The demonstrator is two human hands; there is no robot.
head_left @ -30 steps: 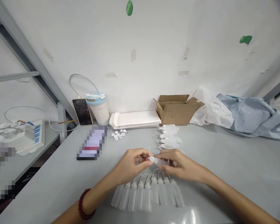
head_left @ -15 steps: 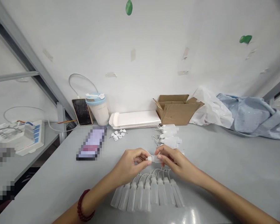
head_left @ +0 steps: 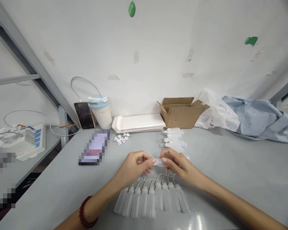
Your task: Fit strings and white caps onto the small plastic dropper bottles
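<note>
A small translucent bottle (head_left: 161, 162) is held level above the grey table between both hands. My left hand (head_left: 139, 166) pinches its neck end, and the fingers cover the white cap there. My right hand (head_left: 174, 163) grips the body of the same bottle between thumb and fingers. Below the hands, several clear bottles (head_left: 144, 201) lie side by side in a row, with thin white tubes curving from their necks. Behind my right hand lie several more bottles (head_left: 174, 137). Small white caps (head_left: 122, 139) are scattered to the left of them.
At the back of the table (head_left: 230, 172) stand a lidded cup (head_left: 102, 115), white flat boxes (head_left: 142, 123), an open cardboard box (head_left: 182, 116) and a plastic bag (head_left: 217, 111). One phone (head_left: 84, 116) leans by the cup; another (head_left: 94, 148) lies flat. Blue-grey cloth (head_left: 259, 119) is at right.
The fingers of my left hand have shifted over the cap and now cover it. My right hand stays in place on the bottle.
</note>
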